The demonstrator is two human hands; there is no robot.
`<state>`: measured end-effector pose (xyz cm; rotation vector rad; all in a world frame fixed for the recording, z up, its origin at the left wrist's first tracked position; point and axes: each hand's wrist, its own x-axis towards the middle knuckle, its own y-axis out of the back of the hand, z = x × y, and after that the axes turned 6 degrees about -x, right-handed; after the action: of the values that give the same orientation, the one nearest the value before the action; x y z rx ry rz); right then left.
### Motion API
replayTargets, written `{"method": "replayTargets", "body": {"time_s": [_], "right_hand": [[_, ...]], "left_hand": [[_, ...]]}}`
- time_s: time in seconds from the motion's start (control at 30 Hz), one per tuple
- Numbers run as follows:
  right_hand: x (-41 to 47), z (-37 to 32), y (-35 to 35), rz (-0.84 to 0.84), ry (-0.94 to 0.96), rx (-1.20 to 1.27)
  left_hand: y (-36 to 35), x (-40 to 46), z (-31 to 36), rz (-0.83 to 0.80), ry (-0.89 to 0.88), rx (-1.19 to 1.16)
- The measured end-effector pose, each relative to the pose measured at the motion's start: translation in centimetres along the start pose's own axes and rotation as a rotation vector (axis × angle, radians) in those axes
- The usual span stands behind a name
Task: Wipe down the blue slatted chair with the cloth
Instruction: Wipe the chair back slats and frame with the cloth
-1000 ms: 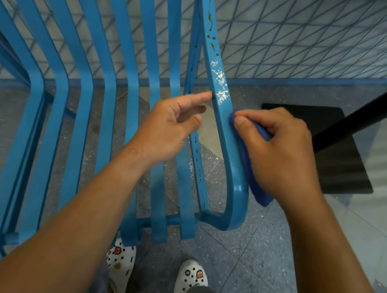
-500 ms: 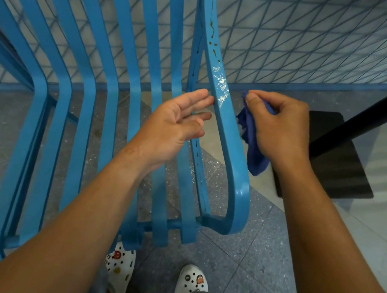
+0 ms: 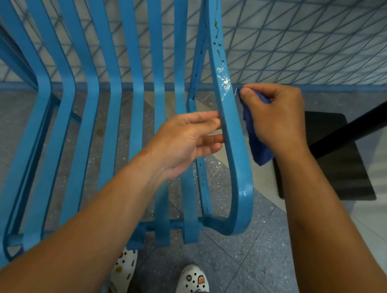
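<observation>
The blue slatted chair (image 3: pixel 116 98) fills the left and middle of the view, its curved slats running from the backrest down to the seat front. The rightmost slat carries chipped paint and white flecks. My right hand (image 3: pixel 273 113) grips a dark blue cloth (image 3: pixel 255 135) and presses it against the right side of that slat, just below the white flecks. The cloth hangs down under my palm. My left hand (image 3: pixel 185 140) is flat with fingers apart, fingertips touching the left side of the same slat, holding nothing.
A black square table base (image 3: pixel 338 156) with a black slanted post (image 3: pixel 375 109) stands on the floor just right of the chair. A wall with blue diamond lines (image 3: pixel 306 37) is behind. Grey speckled floor tiles and my white clogs (image 3: pixel 190 285) lie below.
My right hand has slid the cloth up the rightmost slat, from the lower curve to just under the white flecks. My left hand stayed against the slat's left side.
</observation>
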<state>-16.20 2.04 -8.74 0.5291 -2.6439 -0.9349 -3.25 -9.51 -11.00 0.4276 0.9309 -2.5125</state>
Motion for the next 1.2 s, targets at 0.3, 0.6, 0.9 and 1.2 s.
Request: {"method": "replayTargets", "body": {"time_s": [0.3, 0.6, 0.9, 1.2], "right_hand": [[-2.1, -0.2, 0.5, -0.207, 0.153, 0.041], [-0.2, -0.9, 1.2, -0.109, 0.172, 0.060], [2.6, 0.2, -0.5, -0.029, 0.102, -0.023], [-0.4, -1.2, -0.5, -0.141, 0.178, -0.058]], "left_hand": [[-0.1, -0.3, 0.1, 0.056, 0.063, 0.051], [-0.4, -0.6, 0.1, 0.051, 0.099, 0.063], [-0.5, -0.8, 0.1, 0.040, 0.102, 0.067], [-0.6, -0.4, 0.0, 0.041, 0.101, 0.064]]}}
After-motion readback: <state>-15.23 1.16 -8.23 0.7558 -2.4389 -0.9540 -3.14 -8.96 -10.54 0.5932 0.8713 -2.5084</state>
